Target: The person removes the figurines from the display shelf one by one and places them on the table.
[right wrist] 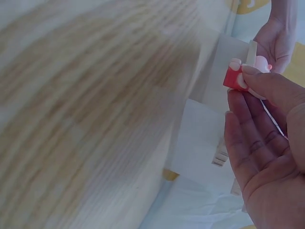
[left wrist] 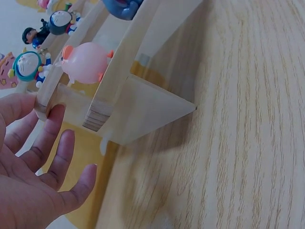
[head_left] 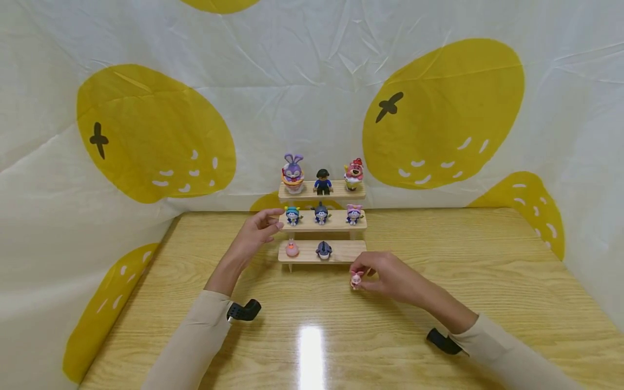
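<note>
Above the table, just in front of the display stand's bottom board [head_left: 341, 258], my right hand [head_left: 390, 276] pinches a small pink figurine [head_left: 356, 279] between thumb and fingers. Its red underside [right wrist: 232, 78] shows in the right wrist view. My left hand [head_left: 255, 230] pinches the left end of the wooden stand's middle board [left wrist: 42, 106]. The bottom board bears a round pink toy [head_left: 292, 249] at left and a dark blue toy [head_left: 324, 250] in the middle. Three small costumed figurines, the central one grey-hooded [head_left: 320, 215], stand on the middle board.
On the top board [head_left: 336, 189] stand a purple rabbit figurine [head_left: 293, 173], a blue-shirted toy figure [head_left: 323, 183] and a pink bear figurine [head_left: 353, 174]. The wooden table [head_left: 273, 325] meets a white cloth [head_left: 302, 119] with yellow fruit shapes behind the stand.
</note>
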